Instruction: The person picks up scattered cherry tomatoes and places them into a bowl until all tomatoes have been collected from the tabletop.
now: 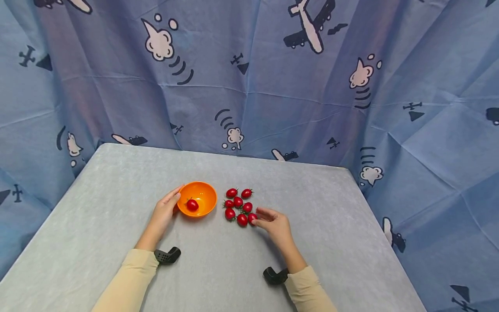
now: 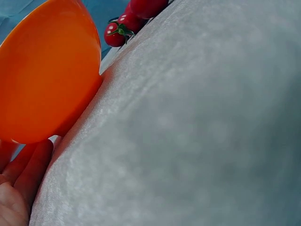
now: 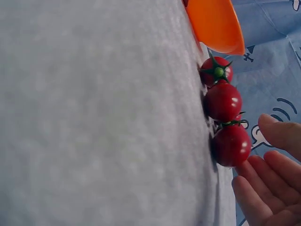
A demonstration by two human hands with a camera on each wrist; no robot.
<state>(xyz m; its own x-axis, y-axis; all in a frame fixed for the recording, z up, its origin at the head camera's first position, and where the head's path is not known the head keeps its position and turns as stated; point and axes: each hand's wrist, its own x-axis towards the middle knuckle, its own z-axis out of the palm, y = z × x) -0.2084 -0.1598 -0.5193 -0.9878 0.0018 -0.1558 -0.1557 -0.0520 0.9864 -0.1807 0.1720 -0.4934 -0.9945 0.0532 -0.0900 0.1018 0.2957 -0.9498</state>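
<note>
The bowl (image 1: 202,197) looks like smooth orange plastic with a soft shine, and its outer wall (image 2: 42,75) is even and without pattern. The tomatoes (image 1: 238,206) have a tight, glossy red skin (small white highlights show on them in the left wrist view), and their little green stems (image 3: 217,71) look matt. The desk (image 1: 117,182) is covered by a grey cloth, matt and slightly fuzzy, with a cloudy, felt-like texture (image 3: 94,117). The curtain (image 1: 273,86) behind is a thin blue fabric, matt, creased in folds, with printed figures. The sleeves (image 1: 128,281) are a soft, matt beige cloth.
</note>
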